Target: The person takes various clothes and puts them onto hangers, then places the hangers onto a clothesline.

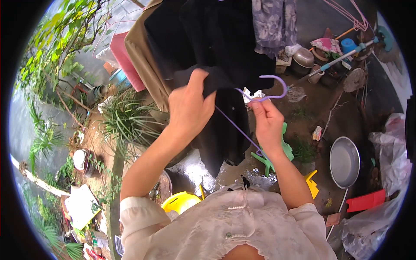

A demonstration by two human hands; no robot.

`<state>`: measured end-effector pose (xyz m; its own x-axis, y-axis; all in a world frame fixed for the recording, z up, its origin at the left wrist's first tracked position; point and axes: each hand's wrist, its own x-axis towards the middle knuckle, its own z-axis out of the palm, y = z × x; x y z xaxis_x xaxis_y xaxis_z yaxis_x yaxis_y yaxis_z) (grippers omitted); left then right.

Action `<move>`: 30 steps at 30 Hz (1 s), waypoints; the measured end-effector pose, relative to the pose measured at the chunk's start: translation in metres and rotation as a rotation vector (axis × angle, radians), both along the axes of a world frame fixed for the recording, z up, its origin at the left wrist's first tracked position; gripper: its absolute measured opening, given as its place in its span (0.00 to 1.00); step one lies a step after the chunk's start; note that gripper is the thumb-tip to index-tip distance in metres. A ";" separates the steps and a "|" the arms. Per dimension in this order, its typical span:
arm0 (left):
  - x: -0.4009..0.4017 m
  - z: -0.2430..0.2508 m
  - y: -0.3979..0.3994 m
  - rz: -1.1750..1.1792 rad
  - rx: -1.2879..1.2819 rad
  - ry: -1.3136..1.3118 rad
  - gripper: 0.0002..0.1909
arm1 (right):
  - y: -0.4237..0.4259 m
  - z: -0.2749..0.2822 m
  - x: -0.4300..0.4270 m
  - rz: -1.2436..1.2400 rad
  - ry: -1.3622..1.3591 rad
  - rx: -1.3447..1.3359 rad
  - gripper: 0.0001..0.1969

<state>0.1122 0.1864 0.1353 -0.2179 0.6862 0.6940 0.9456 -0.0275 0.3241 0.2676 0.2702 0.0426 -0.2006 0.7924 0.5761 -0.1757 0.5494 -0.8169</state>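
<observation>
A purple clothes hanger (237, 126) is pinched near the base of its hook by my right hand (268, 122), its hook curving up and to the right. My left hand (191, 100) grips the edge of a black garment (221, 136), which hangs down below and partly covers the hanger. My left fingertips are partly hidden in the cloth. Just beyond my hands hang more black cloth (208, 35), a tan garment (143, 52), a pink cloth (125, 61) and a grey-purple floral garment (271, 26).
Leafy plants (126, 120) stand at the left. A metal basin (344, 162), a red plastic piece (365, 201) and plastic sheeting (393, 146) lie at the right. Below are a green plastic stool (287, 148) and a yellow plastic item (182, 201). A telescopic pole (338, 58) slants across the upper right.
</observation>
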 end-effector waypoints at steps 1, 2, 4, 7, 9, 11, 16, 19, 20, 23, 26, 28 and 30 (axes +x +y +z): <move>-0.005 -0.010 -0.012 -0.008 0.042 0.073 0.20 | -0.001 0.006 0.004 -0.004 0.056 -0.015 0.08; -0.006 -0.020 -0.026 -0.047 -0.021 0.177 0.23 | -0.004 0.015 0.013 -0.012 0.017 -0.021 0.07; -0.006 -0.030 -0.033 -0.153 -0.121 0.349 0.27 | -0.013 0.030 0.022 -0.030 -0.024 -0.046 0.06; -0.011 0.017 -0.037 -0.234 -0.082 0.526 0.27 | -0.013 0.055 0.026 -0.017 0.081 0.292 0.05; -0.008 0.053 -0.025 -0.119 0.263 0.634 0.28 | -0.016 0.069 0.033 -0.011 0.024 0.326 0.04; -0.009 0.053 -0.009 -0.101 0.305 0.664 0.26 | -0.018 0.087 0.037 -0.029 -0.019 0.252 0.04; -0.008 0.067 0.008 -0.257 0.280 0.383 0.19 | -0.013 0.098 0.055 -0.026 -0.115 0.388 0.04; -0.012 0.057 0.027 -0.262 0.037 0.324 0.17 | 0.011 0.105 0.070 -0.032 -0.308 0.264 0.09; -0.015 0.056 0.033 -0.243 0.114 0.370 0.17 | 0.031 0.107 0.082 -0.082 -0.192 0.261 0.10; -0.026 0.058 0.035 -0.139 0.073 0.205 0.14 | 0.090 0.084 0.148 -0.367 -0.032 0.135 0.14; -0.028 0.067 0.042 -0.179 0.053 0.022 0.14 | 0.105 -0.015 0.187 -0.083 -0.687 -0.273 0.16; -0.026 0.075 0.041 -0.179 0.046 -0.010 0.14 | 0.057 -0.069 0.131 0.481 -0.768 -0.380 0.29; -0.023 0.081 0.042 -0.274 0.036 0.022 0.10 | 0.008 -0.088 0.058 0.395 -0.588 -0.395 0.31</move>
